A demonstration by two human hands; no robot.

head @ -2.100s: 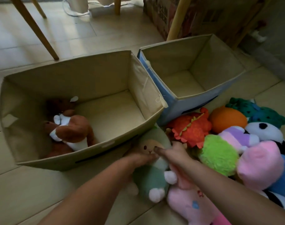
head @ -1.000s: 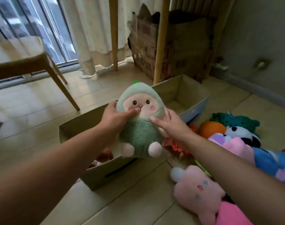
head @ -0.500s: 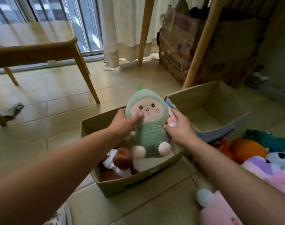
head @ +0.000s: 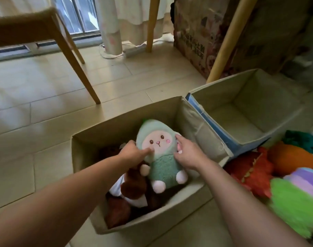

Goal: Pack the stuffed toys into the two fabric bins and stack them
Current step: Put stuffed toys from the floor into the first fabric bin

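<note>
I had brought the green plush (head: pixel 161 157) down from above into the near bin (head: pixel 152 227), both my left hand (head: pixel 132 153) and right hand (head: pixel 187 155) pinching its head with their fingers, beside the brown toy (head: pixel 132 186), while the empty bin (head: pixel 241 111) waited beyond it on the tiled floor (head: pixel 80 82).

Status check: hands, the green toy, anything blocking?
Left hand and right hand both grip green toy. Toy inside near bin, beside brown toy. Nothing blocking.

body: two forearms – bare, sleeveless in view | hands: left grip (head: pixel 132 151) – right grip (head: pixel 187 154)
</note>
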